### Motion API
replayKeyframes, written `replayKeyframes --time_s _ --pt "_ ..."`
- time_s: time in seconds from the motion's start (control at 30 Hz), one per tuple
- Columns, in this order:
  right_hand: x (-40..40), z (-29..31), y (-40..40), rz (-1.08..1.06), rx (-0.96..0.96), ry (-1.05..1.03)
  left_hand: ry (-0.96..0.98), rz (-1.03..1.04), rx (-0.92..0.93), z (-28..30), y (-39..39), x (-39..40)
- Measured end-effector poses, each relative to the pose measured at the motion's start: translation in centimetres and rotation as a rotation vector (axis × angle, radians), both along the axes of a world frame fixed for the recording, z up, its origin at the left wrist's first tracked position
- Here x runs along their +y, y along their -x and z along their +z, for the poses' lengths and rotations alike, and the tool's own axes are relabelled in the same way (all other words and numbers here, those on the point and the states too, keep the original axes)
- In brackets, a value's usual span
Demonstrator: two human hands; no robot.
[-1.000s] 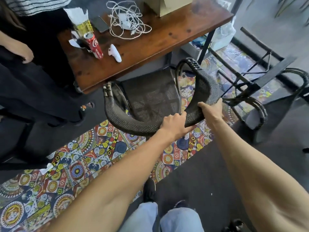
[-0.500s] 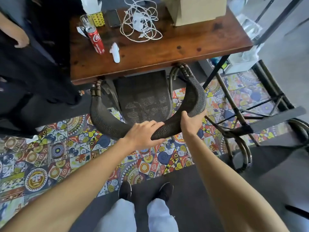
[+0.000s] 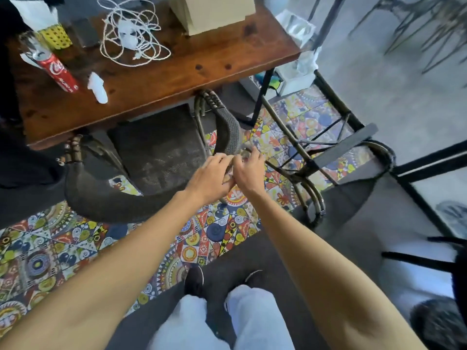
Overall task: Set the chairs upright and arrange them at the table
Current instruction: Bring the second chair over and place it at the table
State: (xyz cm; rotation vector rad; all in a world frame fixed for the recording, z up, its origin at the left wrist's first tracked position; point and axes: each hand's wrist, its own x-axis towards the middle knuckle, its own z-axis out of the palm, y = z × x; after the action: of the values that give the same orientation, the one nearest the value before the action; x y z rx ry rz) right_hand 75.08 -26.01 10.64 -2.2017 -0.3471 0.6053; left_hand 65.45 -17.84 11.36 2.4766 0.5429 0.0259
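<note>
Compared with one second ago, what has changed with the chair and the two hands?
The upright chair went further in under the table. Both hands let go of its curved back: the left hand and right hand now meet in front of it. The fallen chair, the can and the cable stayed as they were.

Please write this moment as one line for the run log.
upright chair: tucked under table | left hand, right hand: together at its backrest, grip unclear | second chair: lying tipped on rug
</note>
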Motion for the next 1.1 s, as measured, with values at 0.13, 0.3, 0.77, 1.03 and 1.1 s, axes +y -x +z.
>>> replayKeyframes --time_s 0.13,0.3,0.77,1.03,1.1 --pt "-8.5 1.1 -8.0 0.019 -0.117 0.067 -0.056 -0.121 -0.007 0.1 -8.3 -6.2" --pt "-22.4 -3.0 -19.4 -0.009 -0.160 0.191 -0.200 -0.347 0.108 -3.9 -19.9 -16.6" --pt "-36.6 -35.6 -24.5 0.244 0.210 0.422 -0.666 -1.036 0.638 -32.3 -34.2 -32.1" --pt "-36.6 -39.3 -23.4 0.020 0.193 0.259 -0.752 -1.106 0.531 -34.1 -35.4 -31.4" --pt "-36.7 -38.8 -23.2 -0.026 0.191 0.222 -0.742 -1.124 0.488 -33.4 -35.7 -31.3"
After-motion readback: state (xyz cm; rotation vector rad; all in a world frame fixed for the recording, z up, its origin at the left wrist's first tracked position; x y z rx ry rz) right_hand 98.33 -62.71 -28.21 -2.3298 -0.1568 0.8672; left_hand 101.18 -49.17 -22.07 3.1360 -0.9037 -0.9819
